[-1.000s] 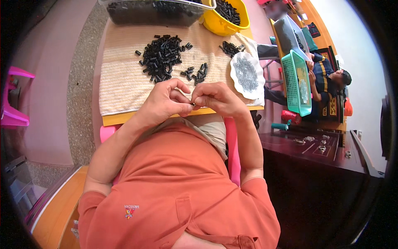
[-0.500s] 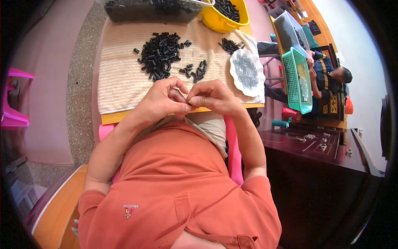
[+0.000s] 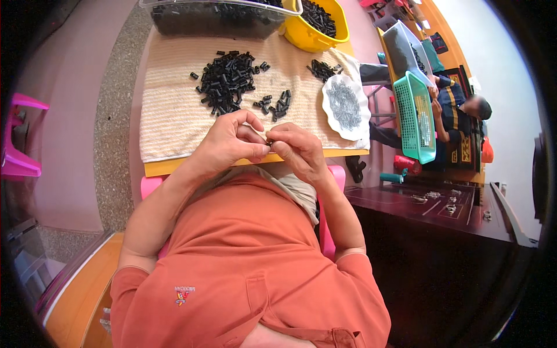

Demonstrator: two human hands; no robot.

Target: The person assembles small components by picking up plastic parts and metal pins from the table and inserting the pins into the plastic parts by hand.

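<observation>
Above the near edge of a towel-covered table, my left hand (image 3: 232, 141) and my right hand (image 3: 300, 152) meet fingertip to fingertip. Between their thumbs and index fingers is a tiny dark piece (image 3: 269, 142), mostly hidden by the fingers. Just beyond the hands lies a small group of short black tubular pieces (image 3: 282, 105). Farther back and to the left is a larger pile of black pieces (image 3: 227, 81). On the right, a white scalloped plate (image 3: 348, 136) bears many thin, clear or silvery bits. Behind it sits another small heap of black pieces (image 3: 322, 69).
A striped towel (image 3: 171, 95) covers the table. At its far edge stand a clear bin (image 3: 214, 26) and a yellow tub (image 3: 307, 42), both with black pieces. To the right are a green basket (image 3: 409, 116), a co-worker (image 3: 449, 104) and a dark cabinet (image 3: 406, 232).
My right hand has turned and its thumb has shifted lower, so the small dark piece shows more. My left hand stays nearly the same. The whole view has moved slightly.
</observation>
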